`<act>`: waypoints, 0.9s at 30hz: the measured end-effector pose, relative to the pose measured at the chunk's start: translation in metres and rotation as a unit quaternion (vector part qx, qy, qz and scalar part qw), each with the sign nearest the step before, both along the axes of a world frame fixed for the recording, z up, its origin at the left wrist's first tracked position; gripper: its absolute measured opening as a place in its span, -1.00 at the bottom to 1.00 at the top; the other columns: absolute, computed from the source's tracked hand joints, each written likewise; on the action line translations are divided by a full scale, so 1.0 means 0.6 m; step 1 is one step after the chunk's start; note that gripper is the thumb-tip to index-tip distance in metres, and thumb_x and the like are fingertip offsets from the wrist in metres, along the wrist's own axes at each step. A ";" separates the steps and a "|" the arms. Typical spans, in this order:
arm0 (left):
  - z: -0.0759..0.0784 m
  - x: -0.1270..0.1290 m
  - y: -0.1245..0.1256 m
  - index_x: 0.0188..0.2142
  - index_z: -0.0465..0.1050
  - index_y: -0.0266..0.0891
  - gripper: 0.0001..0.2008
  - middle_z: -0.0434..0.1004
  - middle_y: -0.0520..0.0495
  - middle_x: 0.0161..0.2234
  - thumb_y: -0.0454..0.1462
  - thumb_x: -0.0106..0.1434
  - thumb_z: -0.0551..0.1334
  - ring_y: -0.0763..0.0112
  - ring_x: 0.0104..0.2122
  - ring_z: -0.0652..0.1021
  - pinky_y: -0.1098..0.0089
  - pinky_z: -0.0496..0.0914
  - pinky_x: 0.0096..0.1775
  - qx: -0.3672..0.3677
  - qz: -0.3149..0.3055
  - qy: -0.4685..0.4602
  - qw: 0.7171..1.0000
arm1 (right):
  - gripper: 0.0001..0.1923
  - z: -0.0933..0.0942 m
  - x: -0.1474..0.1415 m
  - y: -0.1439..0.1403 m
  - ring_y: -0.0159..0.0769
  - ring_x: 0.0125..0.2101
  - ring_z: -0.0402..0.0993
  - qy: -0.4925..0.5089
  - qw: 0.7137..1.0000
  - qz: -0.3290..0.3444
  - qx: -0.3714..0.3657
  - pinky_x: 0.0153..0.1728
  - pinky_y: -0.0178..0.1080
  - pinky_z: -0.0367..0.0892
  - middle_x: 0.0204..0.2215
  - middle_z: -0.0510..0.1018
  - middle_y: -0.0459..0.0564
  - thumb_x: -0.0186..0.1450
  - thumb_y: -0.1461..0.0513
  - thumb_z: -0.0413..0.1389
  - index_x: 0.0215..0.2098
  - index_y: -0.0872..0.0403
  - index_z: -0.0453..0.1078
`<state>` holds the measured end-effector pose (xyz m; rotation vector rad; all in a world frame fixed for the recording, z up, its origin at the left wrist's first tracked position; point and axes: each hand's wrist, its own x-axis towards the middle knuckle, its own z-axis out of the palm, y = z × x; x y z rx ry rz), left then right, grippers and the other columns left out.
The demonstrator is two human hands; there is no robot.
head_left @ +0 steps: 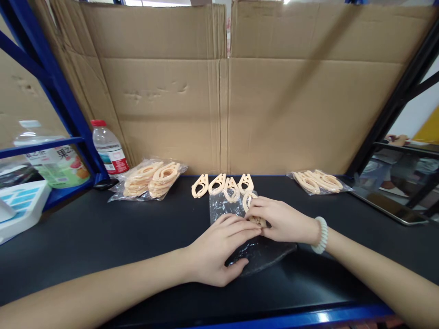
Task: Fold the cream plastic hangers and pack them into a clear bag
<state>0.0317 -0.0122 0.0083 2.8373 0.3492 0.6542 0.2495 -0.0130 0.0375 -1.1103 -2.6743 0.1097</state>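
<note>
My right hand (283,219) is closed around a beige plastic clip (247,201), a teardrop-shaped loop partly hidden behind my fingers. Under both hands lies a clear plastic bag (219,205) on the black tabletop. My left hand (222,249) rests over the bag, thumb apart from its outstretched fingers, whose tips meet the fingers of my right hand. More of the beige piece shows between the two hands. Just beyond, several loose clips (216,184) stand in a short row, one of them overlapping the bag's far edge.
At the back left sits a bagged pile of clips (151,180); another bagged set (317,182) lies back right. A red-capped bottle (108,148) and a larger labelled bottle (58,160) stand left. Cardboard (164,100) walls the back. A dark flat panel (387,205) is at right.
</note>
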 end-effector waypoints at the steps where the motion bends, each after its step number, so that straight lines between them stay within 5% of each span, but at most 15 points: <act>1: 0.000 0.000 0.000 0.20 0.13 -0.21 -0.38 0.29 -0.14 0.16 -0.37 0.13 0.20 0.23 0.14 0.29 0.17 0.13 0.19 0.000 -0.001 0.002 1.000 | -0.74 -0.001 0.000 0.000 -0.23 -0.19 0.34 0.000 1.000 0.001 0.000 -0.19 -0.23 0.32 -0.28 0.41 0.01 0.16 0.42 0.07 -0.20 0.10 0.44; 7: 0.000 -0.001 -0.004 0.20 0.13 -0.24 -0.40 0.28 -0.16 0.17 -0.38 0.16 0.18 0.22 0.14 0.28 0.18 0.17 0.16 0.002 0.003 0.013 1.000 | -0.70 -0.005 0.001 0.002 -0.26 -0.23 0.34 -0.006 1.000 -0.002 0.008 -0.23 -0.26 0.31 -0.31 0.41 -0.02 0.15 0.47 0.04 -0.21 0.08 0.43; 12: 0.002 -0.001 -0.005 0.13 0.21 -0.24 -0.50 0.33 -0.14 0.12 -0.41 0.18 0.14 0.23 0.08 0.33 0.20 0.24 0.10 0.003 0.000 0.020 1.000 | -0.69 0.009 0.017 0.016 -0.25 -0.23 0.37 0.072 0.992 0.091 -0.051 -0.18 -0.21 0.32 -0.26 0.45 -0.01 0.16 0.18 0.25 -0.14 0.10 0.43; 16: 0.000 -0.002 -0.004 0.03 0.30 -0.21 -0.63 0.38 -0.14 0.07 -0.43 0.22 0.09 0.25 -0.02 0.41 0.20 0.30 0.01 0.012 0.000 -0.003 1.000 | -0.77 0.012 0.038 0.049 -0.28 -0.20 0.41 0.156 0.984 0.078 -0.025 -0.12 -0.19 0.33 -0.21 0.50 0.02 0.38 0.17 0.00 -0.10 0.10 0.40; 21: -0.001 -0.005 -0.004 -0.29 0.29 -0.21 -0.73 0.44 -0.09 -0.02 -0.54 0.06 0.05 0.31 -0.10 0.45 0.28 0.30 -0.06 -0.009 -0.018 -0.069 0.997 | -0.60 -0.011 0.061 0.128 -0.15 -0.05 0.34 0.029 0.991 -0.020 0.130 -0.01 -0.05 0.29 -0.06 0.50 0.10 0.26 0.43 -0.03 0.04 0.10 0.35; 27: -0.003 -0.008 -0.003 -0.41 0.13 -0.19 -0.73 0.34 -0.02 -0.39 -0.51 -0.12 0.03 0.39 -0.40 0.35 0.37 0.26 -0.33 -0.041 0.018 -0.124 0.991 | -0.23 -0.026 0.054 0.214 -0.06 0.17 0.12 -0.171 0.974 -0.084 0.119 -0.01 -0.05 0.28 0.27 0.14 0.11 0.11 0.54 -0.04 0.28 0.09 0.06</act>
